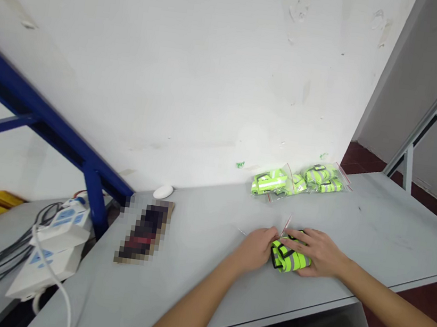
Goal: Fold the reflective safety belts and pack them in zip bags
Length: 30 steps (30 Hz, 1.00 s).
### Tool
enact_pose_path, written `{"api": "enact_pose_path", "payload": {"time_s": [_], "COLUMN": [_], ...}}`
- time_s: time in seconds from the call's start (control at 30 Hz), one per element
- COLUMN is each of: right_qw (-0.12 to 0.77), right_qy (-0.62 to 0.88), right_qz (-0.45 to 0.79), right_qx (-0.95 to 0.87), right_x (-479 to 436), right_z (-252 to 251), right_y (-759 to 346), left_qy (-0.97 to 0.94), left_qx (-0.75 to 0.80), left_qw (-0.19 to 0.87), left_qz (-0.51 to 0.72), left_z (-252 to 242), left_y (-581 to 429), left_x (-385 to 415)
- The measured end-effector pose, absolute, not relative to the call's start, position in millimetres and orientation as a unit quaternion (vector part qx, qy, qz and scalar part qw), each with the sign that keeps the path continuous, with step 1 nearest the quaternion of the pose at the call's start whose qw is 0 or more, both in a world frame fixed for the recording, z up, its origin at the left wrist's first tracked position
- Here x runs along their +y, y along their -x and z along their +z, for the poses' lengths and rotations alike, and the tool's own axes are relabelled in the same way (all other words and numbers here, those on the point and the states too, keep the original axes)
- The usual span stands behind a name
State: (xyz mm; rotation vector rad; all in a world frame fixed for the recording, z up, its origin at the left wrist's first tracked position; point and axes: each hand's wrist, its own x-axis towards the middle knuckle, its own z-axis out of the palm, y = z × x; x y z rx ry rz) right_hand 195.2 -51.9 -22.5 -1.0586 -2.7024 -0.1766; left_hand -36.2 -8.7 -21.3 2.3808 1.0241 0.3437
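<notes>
A folded neon-yellow reflective vest [291,262] with grey stripes and black edging lies on the grey table between my hands. My right hand [321,253] is wrapped over its far and right sides. My left hand [256,249] is closed at the vest's left end, its fingers pinching the edge of a clear zip bag. The bag's red-lined strip [286,226] stands up between the hands. A faint clear edge shows to the left of my left hand; how far the vest sits inside the bag I cannot tell.
Several bagged neon-yellow vests [270,182] lie against the white wall. On the left are a pixelated dark item [144,234], a white oval object [163,192], white power strips [57,244] with cables, and a blue metal frame [93,195]. The table's front edge [282,318] runs below my arms.
</notes>
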Motion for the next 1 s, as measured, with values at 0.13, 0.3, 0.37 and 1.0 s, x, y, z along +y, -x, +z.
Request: {"api": "enact_pose_path", "payload": {"time_s": [0.13,0.3,0.37,1.0], "right_qw": [0.115,0.107,0.102,0.066], "right_qy": [0.368,0.353,0.335,0.31], "right_qz": [-0.056,-0.055,-0.055,-0.037], "right_qx": [-0.921,-0.928,-0.935,-0.948], "right_x": [-52,-47,-44,-42], "right_z": [-25,-26,-27,-23], "right_y": [-196,-197,-198,-205], "left_qy": [-0.869,-0.852,-0.831,-0.853], "left_qx": [0.376,0.388,0.414,0.484], "left_qw": [0.286,0.316,0.335,0.18], "left_qz": [0.146,0.156,0.161,0.074], "left_z": [-20,-17,-16,-13], "left_y": [37,36,33,28], "left_x": [-8,-6,-4,-1]}}
